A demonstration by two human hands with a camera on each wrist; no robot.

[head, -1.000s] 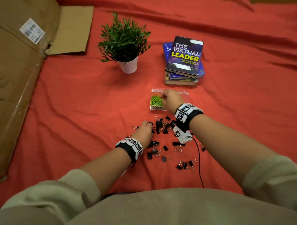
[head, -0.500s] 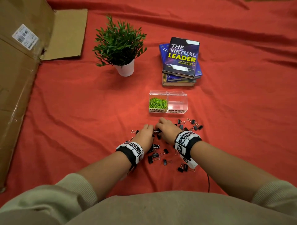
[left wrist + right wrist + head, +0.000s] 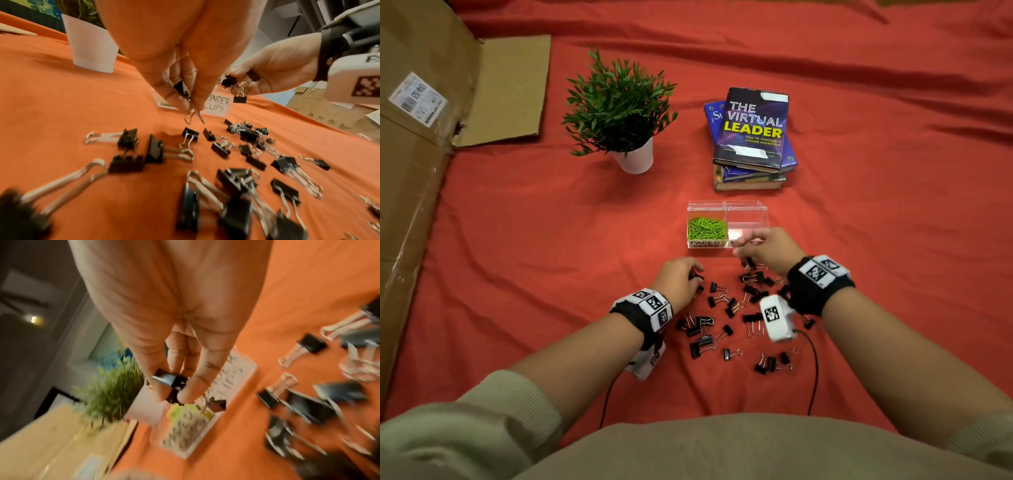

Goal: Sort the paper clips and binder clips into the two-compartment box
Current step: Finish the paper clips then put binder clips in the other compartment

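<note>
A clear two-compartment box (image 3: 747,209) stands on the red cloth; its left half holds green paper clips (image 3: 706,228), its right half looks bare. Black binder clips (image 3: 726,317) lie scattered in front of it. My left hand (image 3: 681,279) is at the pile's left edge and pinches one binder clip (image 3: 182,88) between thumb and fingers. My right hand (image 3: 767,248), just in front of the box's right half, grips several binder clips (image 3: 171,383), one dangling (image 3: 239,99). The box label reads "BINDER CLIPS" (image 3: 216,104).
A potted plant (image 3: 619,113) and a stack of books (image 3: 751,137) sit behind the box. Flattened cardboard (image 3: 417,154) lies along the left side. Wrist camera cables (image 3: 815,373) trail back across the cloth toward my body.
My right hand came back from the box to the pile, picked up binder clips and is lifting toward the box again. My left hand stayed at the pile and pinched one clip.
</note>
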